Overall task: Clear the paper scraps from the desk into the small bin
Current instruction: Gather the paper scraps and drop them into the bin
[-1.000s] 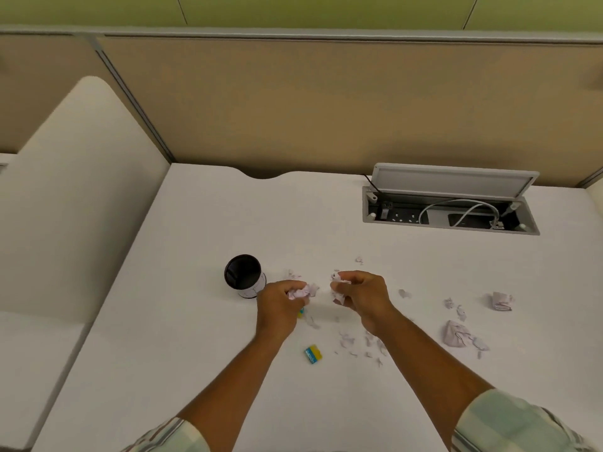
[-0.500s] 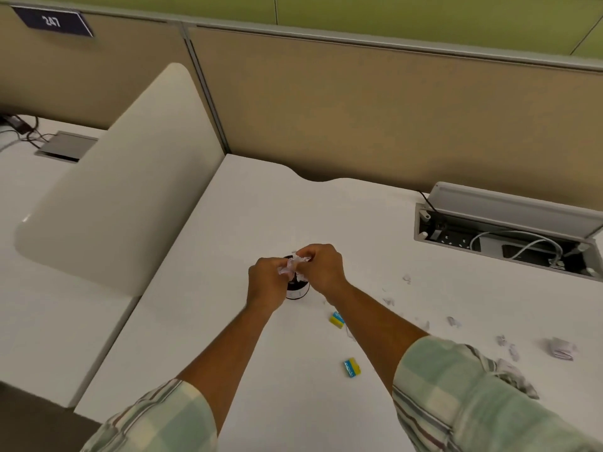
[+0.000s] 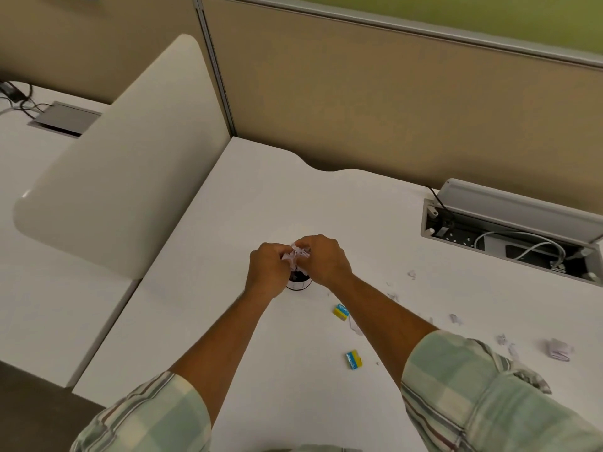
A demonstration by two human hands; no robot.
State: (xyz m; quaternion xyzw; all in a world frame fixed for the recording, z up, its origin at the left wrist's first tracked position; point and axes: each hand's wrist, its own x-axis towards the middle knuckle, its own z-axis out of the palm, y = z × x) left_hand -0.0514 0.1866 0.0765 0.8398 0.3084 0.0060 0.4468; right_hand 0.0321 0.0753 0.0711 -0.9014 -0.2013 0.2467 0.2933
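My left hand point(image 3: 267, 272) and my right hand point(image 3: 324, 261) are pressed together directly over the small black bin point(image 3: 298, 282), which shows only as a sliver between them. Both hands pinch a wad of crumpled white paper scraps point(image 3: 297, 254) held just above the bin's mouth. More paper scraps lie on the white desk point(image 3: 261, 197) to the right: a crumpled piece point(image 3: 559, 349), small bits point(image 3: 455, 318) and a tiny one point(image 3: 411, 274). My right sleeve hides part of that area.
Two yellow-and-blue erasers point(image 3: 340, 311) point(image 3: 354, 359) lie right of the bin. An open cable tray point(image 3: 509, 238) with white cables is sunk into the desk at the back right. A cream divider panel point(image 3: 124, 164) stands at the left desk edge, beige partition walls behind.
Both hands carried the gathered scraps left from the middle of the desk to above the bin and now hold them together there. The camera view shifted left.
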